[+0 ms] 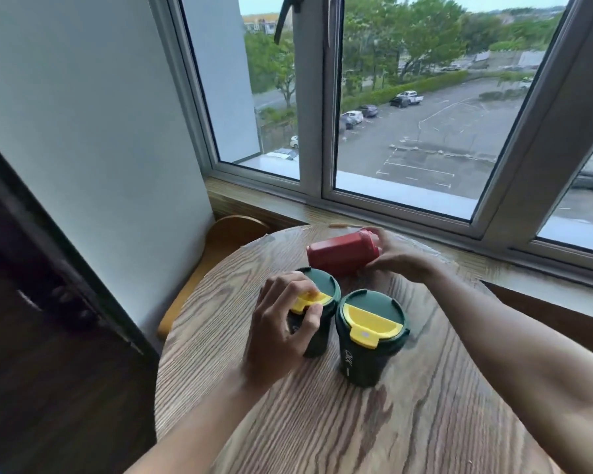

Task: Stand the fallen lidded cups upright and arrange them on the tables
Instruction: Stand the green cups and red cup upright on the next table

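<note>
Two dark green cups with yellow lid flaps stand upright side by side on the round wooden table (408, 422). My left hand (281, 323) wraps the left green cup (322, 289) at its rim, fingers over the yellow flap. The right green cup (370, 333) stands free, touched by neither hand. Behind them a red cup (339, 253) lies on its side, its base pointing left. My right hand (396, 253) grips the red cup at its lid end, which the fingers hide.
A wooden windowsill (274, 203) runs close behind the table under a large window. A wooden chair seat (226, 241) sits at the table's far left. A white wall and a dark panel (48, 336) stand to the left.
</note>
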